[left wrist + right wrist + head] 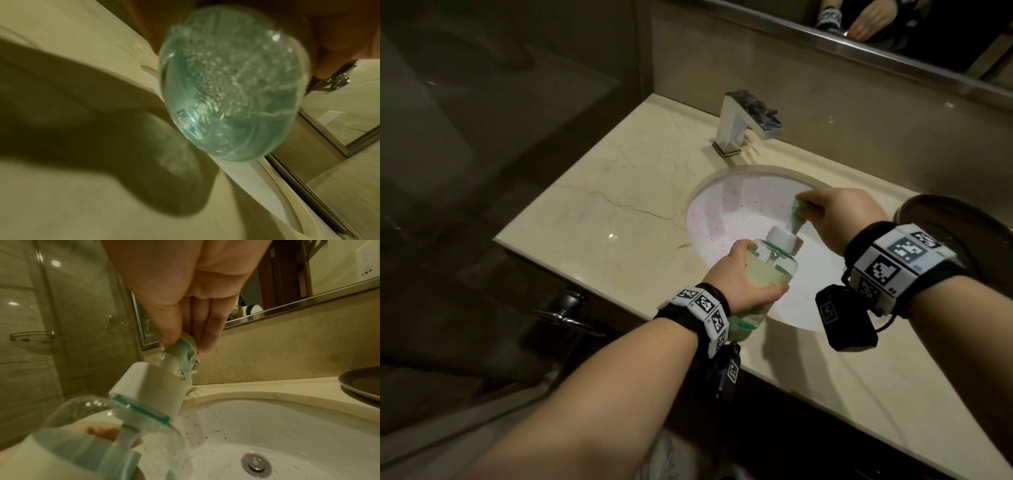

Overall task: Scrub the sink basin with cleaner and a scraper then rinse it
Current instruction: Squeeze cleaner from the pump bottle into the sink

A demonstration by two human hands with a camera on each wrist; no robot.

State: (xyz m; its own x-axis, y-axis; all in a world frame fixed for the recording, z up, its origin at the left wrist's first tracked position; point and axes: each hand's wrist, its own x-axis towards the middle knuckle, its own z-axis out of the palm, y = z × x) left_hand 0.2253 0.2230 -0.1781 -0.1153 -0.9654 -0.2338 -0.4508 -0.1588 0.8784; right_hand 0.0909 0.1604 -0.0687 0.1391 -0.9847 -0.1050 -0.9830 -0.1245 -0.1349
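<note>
Gripping a clear pump bottle (763,270) of pale green cleaner, the left hand (743,277) has its fingers wrapped round the bottle's body and holds it tilted over the near-left rim of the sink basin (726,212), pump end pointing up and away toward the basin's middle. The right hand (839,219) is on the green pump head (798,212), thumb and fingers (207,331) clamped round its top, nozzle pointing down into the basin. In the right wrist view a pale stream or blob of cleaner (188,379) hangs from the nozzle; blurred, so hard to say more. White collar (152,389) below the pump, teal ring under that. Left wrist view shows only the bottle's round base (232,84) with bubbles inside, blurred, above the beige worktop (619,192). Basin is white, set into the worktop, with pink-red flecks and streaks on its walls; metal drain (255,462) at the bottom. Square chrome tap (743,120) stands behind the basin, apart from both hands. Dark round dish (935,212) on the worktop to the right of the basin, just behind the right wrist. Mirror (893,27) with metal frame along the wall above. Both wrists carry black bands with printed square markers. Scraper not visible.
</note>
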